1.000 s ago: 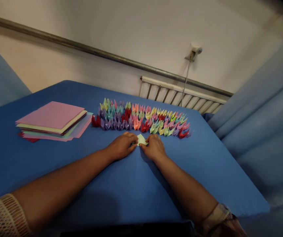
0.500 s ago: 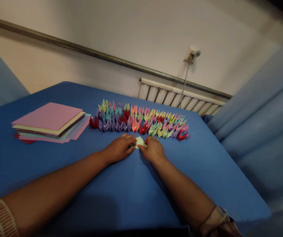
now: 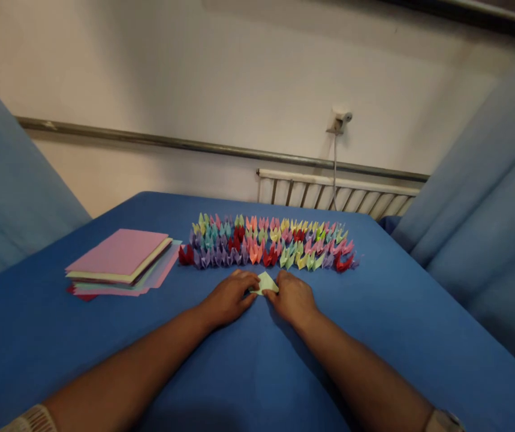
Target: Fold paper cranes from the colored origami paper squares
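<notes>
A small folded piece of pale green paper [image 3: 266, 282] lies on the blue-covered table [image 3: 257, 372], between my two hands. My left hand [image 3: 234, 295] grips its left edge with the fingers closed. On the other side, my right hand [image 3: 294, 297] pinches the right edge, the thumb lying over the paper's lower right part. The paper's outer corners are partly covered by my fingers. Just beyond my hands stand several rows of folded paper cranes [image 3: 255, 249] in red, purple, pink, yellow, green and blue.
To the left lies a stack of coloured paper sheets [image 3: 120, 252], pink on top. Behind the table are a wall rail [image 3: 171, 141], a radiator [image 3: 320, 189] and a socket with a cord [image 3: 339, 122]. Blue curtains [image 3: 477, 198] hang at both sides.
The camera view has tilted and levelled, so the table and everything on it appear lower and slightly to the right. Both hands still hold the pale green paper in nearly the same pose.
</notes>
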A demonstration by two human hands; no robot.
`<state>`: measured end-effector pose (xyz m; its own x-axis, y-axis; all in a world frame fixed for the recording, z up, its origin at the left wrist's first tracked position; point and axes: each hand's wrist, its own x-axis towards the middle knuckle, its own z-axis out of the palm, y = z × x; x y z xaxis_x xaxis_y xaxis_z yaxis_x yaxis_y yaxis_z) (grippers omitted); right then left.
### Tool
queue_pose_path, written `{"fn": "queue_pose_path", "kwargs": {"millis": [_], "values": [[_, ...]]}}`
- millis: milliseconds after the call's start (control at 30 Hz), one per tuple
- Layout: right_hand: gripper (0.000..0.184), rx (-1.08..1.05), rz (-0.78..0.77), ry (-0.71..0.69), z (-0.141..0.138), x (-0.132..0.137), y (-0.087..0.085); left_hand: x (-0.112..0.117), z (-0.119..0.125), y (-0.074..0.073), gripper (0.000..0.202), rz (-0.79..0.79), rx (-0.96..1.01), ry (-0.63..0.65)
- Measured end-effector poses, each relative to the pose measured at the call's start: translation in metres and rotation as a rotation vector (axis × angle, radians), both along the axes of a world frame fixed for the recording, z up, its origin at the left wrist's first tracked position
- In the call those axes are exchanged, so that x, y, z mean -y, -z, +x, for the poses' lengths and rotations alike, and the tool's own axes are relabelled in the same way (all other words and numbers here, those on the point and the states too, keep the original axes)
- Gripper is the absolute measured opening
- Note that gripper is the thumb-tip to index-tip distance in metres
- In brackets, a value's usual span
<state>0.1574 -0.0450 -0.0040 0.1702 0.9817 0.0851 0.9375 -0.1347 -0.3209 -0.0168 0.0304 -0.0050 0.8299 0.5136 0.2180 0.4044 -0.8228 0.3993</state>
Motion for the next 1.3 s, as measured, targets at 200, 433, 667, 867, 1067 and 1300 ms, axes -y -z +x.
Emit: {"fn": "queue_pose_path", "kwargs": {"millis": [200, 433, 667, 867, 1067, 1300], "values": [[0.028, 0.004, 0.002, 0.022, -0.002, -0.003, 0.002, -0.001, -0.002, 0.0, 0.012, 0.024, -0.002, -0.008], [0.029, -0.005, 0.024, 0.028, -0.004, -0.001, 0.003, -0.001, -0.001, -0.001, 0.015, 0.052, 0.015, -0.001], [0.034, 0.0, 0.009, 0.037, -0.003, 0.001, 0.002, -0.002, 0.004, 0.001, 0.016, 0.018, 0.018, -0.01], [0.04, -0.152, 0.001, 0.029, -0.002, -0.002, 0.007, -0.006, 0.006, 0.007, 0.019, -0.059, 0.084, -0.038], [0.047, -0.35, 0.048, -0.03, 0.0, -0.005, 0.013, -0.006, 0.008, 0.005, 0.03, -0.187, 0.164, -0.118], [0.019, -0.437, 0.09, -0.109, 0.01, -0.009, 0.022, -0.003, 0.01, 0.002, 0.063, -0.412, 0.264, -0.252]]}}
